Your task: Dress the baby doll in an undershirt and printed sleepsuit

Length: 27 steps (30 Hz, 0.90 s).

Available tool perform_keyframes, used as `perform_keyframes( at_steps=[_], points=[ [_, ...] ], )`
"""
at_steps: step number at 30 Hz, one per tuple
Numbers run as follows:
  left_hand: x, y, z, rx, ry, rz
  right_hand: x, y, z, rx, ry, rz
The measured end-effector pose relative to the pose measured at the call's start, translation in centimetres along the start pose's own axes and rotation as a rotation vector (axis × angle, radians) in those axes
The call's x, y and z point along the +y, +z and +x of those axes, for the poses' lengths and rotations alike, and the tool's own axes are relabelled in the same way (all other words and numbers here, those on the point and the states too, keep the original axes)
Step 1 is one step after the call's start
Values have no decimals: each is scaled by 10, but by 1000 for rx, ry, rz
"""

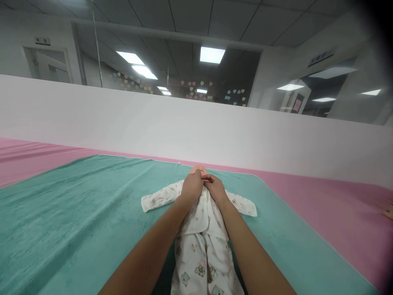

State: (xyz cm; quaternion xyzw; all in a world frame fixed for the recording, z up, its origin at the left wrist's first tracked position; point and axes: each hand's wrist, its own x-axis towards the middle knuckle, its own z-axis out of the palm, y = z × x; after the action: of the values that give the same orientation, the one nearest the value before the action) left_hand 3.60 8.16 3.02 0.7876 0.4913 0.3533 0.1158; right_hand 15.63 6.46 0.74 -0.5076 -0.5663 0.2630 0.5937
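Observation:
A doll lies on its back on a teal blanket (101, 205), dressed in a white baby jacket (196, 219) and white trousers (199, 262), both printed with small animals. Only a little of the doll's head (198, 168) shows beyond my fingers. At the neck opening, my left hand (192, 187) is closed, pinching the jacket's edge. My right hand (216, 189) is closed at the same spot, its fingertips meeting the left ones on the collar. My hands hide the fastening there. The jacket's sleeves spread out to both sides, and its front edges part lower down.
Pink matting (325, 205) surrounds the blanket. Behind it runs a low white wall (190, 131), with a mirror or glass above bearing small heart stickers. Part of a person's hand or foot (388, 211) shows at the far right edge.

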Motion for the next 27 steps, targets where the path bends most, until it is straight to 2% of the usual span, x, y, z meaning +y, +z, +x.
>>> perform_keyframes(
  at_steps=[4,8,13,15,27],
  points=[
    [1,1,-1,11,20,38,1,0,1,3,28,25],
    [0,4,-3,52,35,-49,2,-1,1,-7,40,42],
    [-10,8,1,142,-33,-526,7,-2,3,-8,40,50],
    [-15,9,3,157,-38,-627,8,-2,3,18,34,24],
    [-19,7,5,132,-69,-613,5,-7,-1,-12,60,-75]
  ],
)
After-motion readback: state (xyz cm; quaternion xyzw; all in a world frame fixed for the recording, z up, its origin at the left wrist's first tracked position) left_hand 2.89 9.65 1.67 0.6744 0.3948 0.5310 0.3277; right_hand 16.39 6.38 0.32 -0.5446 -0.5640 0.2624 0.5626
